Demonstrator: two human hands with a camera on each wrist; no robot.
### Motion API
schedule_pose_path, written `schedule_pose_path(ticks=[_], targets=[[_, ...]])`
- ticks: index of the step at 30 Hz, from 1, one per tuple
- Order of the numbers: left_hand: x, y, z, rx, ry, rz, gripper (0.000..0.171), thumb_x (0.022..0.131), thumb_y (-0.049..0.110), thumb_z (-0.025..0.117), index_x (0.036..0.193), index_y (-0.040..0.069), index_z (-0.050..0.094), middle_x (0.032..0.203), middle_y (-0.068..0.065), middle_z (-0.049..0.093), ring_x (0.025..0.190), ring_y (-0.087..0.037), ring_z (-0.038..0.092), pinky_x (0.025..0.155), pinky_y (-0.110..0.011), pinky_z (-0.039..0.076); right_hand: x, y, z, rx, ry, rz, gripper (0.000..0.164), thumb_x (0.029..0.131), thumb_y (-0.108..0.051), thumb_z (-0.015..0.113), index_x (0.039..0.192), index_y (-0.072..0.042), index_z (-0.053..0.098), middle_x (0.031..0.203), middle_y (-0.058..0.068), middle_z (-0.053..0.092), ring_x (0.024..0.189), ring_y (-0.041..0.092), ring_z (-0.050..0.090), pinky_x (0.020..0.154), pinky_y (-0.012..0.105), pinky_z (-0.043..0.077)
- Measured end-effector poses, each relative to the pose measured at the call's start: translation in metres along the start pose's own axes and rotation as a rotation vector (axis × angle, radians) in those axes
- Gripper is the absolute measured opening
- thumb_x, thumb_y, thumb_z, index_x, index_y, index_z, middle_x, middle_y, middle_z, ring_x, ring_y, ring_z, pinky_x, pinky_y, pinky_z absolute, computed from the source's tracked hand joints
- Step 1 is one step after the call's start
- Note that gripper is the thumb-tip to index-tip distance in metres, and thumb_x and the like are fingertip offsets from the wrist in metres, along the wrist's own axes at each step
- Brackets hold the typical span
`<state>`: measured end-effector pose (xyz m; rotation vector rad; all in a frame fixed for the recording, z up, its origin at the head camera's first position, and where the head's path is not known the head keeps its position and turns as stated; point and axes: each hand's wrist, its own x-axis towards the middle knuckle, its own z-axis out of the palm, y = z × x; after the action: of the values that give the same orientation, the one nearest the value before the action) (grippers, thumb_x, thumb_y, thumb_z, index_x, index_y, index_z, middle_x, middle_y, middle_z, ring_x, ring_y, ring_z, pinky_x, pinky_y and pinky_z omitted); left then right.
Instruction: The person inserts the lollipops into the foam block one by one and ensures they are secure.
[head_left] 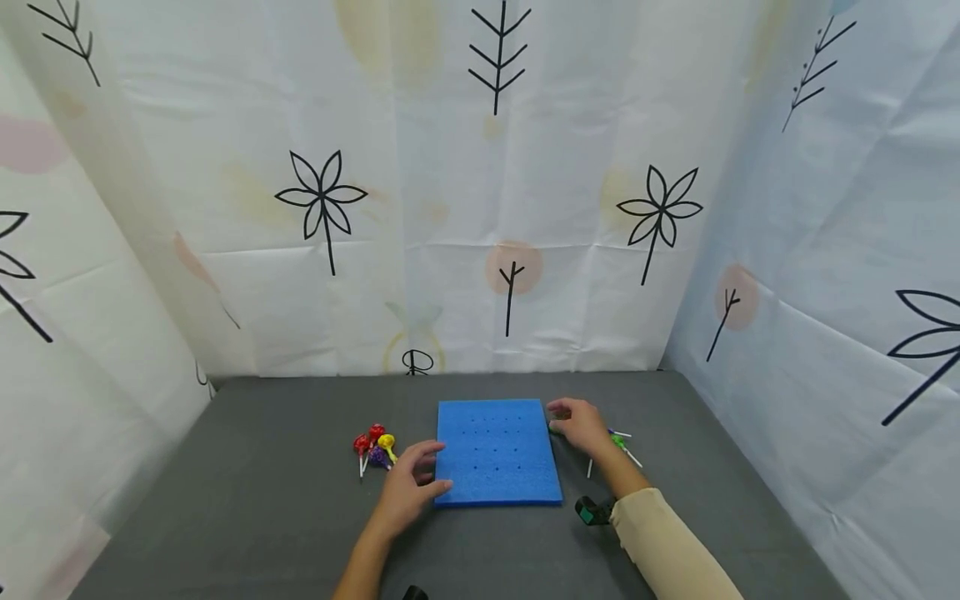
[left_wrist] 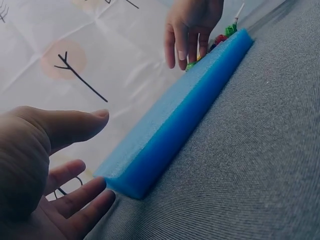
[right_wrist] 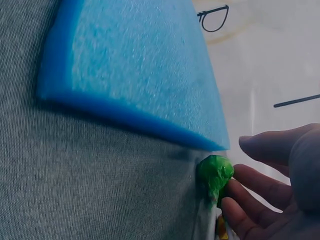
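A blue foam board (head_left: pixel 495 454) with rows of small holes lies flat on the grey table. My left hand (head_left: pixel 408 487) is at its left edge, thumb and fingers spread; in the left wrist view the fingertips (left_wrist: pixel 107 197) are close to a corner of the board, and contact is unclear. Beyond the opposite edge, my right hand (head_left: pixel 581 423) reaches down beside several lollipops. A green-wrapped lollipop (right_wrist: pixel 215 172) lies next to its fingers in the right wrist view, with the thumb apart from it. Part of the lollipop group (head_left: pixel 617 439) is hidden behind the right hand and forearm.
Left of the board lies another group of lollipops, with red (head_left: pixel 362 443), yellow (head_left: pixel 386 442) and purple (head_left: pixel 378 457) wrappers and white sticks. A patterned white curtain (head_left: pixel 450 292) encloses the back and sides of the grey table (head_left: pixel 262 500). A black wrist device (head_left: pixel 592 511) is by the right sleeve.
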<state>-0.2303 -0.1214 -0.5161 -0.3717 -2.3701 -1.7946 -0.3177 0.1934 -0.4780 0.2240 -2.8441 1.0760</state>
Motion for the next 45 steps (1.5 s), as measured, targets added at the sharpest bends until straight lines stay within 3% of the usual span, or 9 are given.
schedule_pose_path(ticks=[5, 14, 23, 40, 45], targets=[[0.0, -0.003, -0.001, -0.005, -0.025, -0.01, 0.053, 0.075, 0.003, 0.081, 0.124, 0.003, 0.061, 0.128, -0.019, 0.055, 0.114, -0.04, 0.055, 0.093, -0.053, 0.048, 0.0, 0.002, 0.0, -0.048, -0.029, 0.021, 0.024, 0.087, -0.006, 0.07, 0.11, 0.0, 0.069, 0.101, 0.011, 0.069, 0.096, 0.03, 0.063, 0.08, 0.046, 0.051], [0.0, -0.013, -0.002, 0.104, -0.079, -0.051, 0.063, 0.07, 0.001, 0.084, 0.127, -0.002, 0.058, 0.13, -0.023, 0.052, 0.115, -0.04, 0.054, 0.095, -0.047, 0.048, 0.001, 0.004, 0.005, -0.138, -0.062, 0.011, 0.019, 0.087, -0.007, 0.07, 0.105, 0.0, 0.071, 0.099, 0.011, 0.068, 0.094, 0.029, 0.063, 0.078, 0.044, 0.052], [-0.001, -0.009, -0.003, 0.148, -0.13, -0.098, 0.071, 0.071, 0.006, 0.085, 0.134, -0.005, 0.053, 0.138, -0.024, 0.047, 0.117, -0.04, 0.055, 0.096, -0.049, 0.046, 0.001, 0.009, 0.014, -0.139, -0.022, 0.012, 0.015, 0.085, -0.004, 0.072, 0.099, 0.001, 0.072, 0.092, 0.009, 0.069, 0.086, 0.025, 0.063, 0.073, 0.042, 0.052], [-0.002, -0.009, 0.0, 0.157, -0.112, -0.154, 0.071, 0.074, 0.007, 0.084, 0.136, -0.006, 0.05, 0.135, -0.026, 0.05, 0.114, -0.038, 0.057, 0.095, -0.048, 0.047, -0.002, 0.006, 0.016, -0.096, 0.014, 0.026, 0.012, 0.087, -0.005, 0.07, 0.098, -0.003, 0.072, 0.095, 0.008, 0.069, 0.092, 0.028, 0.064, 0.078, 0.045, 0.052], [-0.001, -0.011, 0.0, 0.165, -0.101, -0.14, 0.069, 0.075, 0.006, 0.083, 0.135, -0.006, 0.051, 0.134, -0.026, 0.051, 0.113, -0.038, 0.057, 0.094, -0.048, 0.047, -0.002, 0.006, 0.016, -0.082, 0.029, 0.022, 0.012, 0.087, -0.004, 0.069, 0.098, -0.002, 0.071, 0.095, 0.009, 0.069, 0.091, 0.028, 0.063, 0.078, 0.046, 0.052]])
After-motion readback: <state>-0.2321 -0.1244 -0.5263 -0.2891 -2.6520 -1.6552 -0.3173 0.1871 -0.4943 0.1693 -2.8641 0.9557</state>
